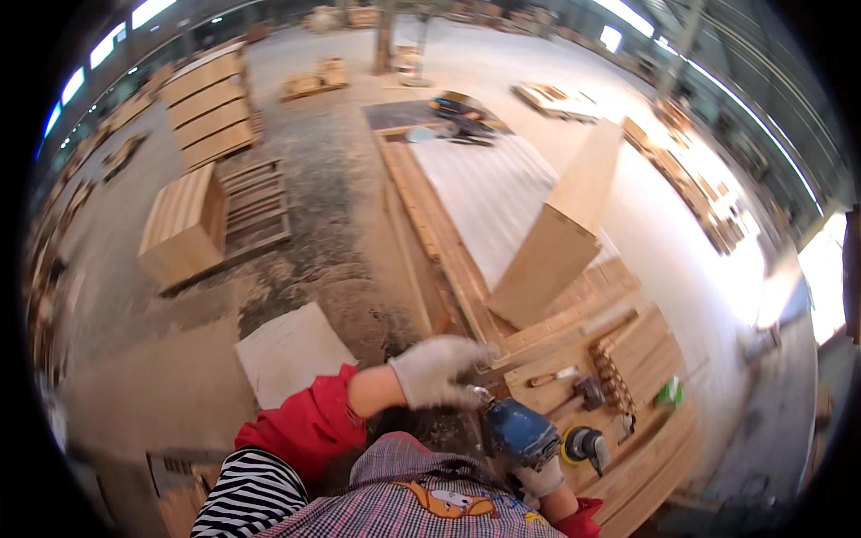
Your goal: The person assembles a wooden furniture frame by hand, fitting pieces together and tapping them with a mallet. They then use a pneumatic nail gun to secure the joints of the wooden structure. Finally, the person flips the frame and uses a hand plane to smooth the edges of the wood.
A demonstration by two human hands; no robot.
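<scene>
My right hand [542,480], in a white work glove, is closed round the rear of a blue power tool [523,434] that looks like a drill. Its metal nose points up and left, toward my other hand. My left hand [439,369], also gloved and slightly blurred, is held just beyond that nose with fingers stretched and thumb apart. Whether the thumb touches the nose I cannot tell. To the right, on the bench, lie a dark-headed mallet [588,393], a wooden-handled flat tool [552,377] and a round sander [584,447] with a yellow rim.
A tall wooden box [549,260] stands on the workbench [430,229], by a white sheet [480,193]. More tools [462,112] lie at its far end. A green roll [670,391] sits at right. Wooden cabinets [184,220] and a pale board [296,350] are at left.
</scene>
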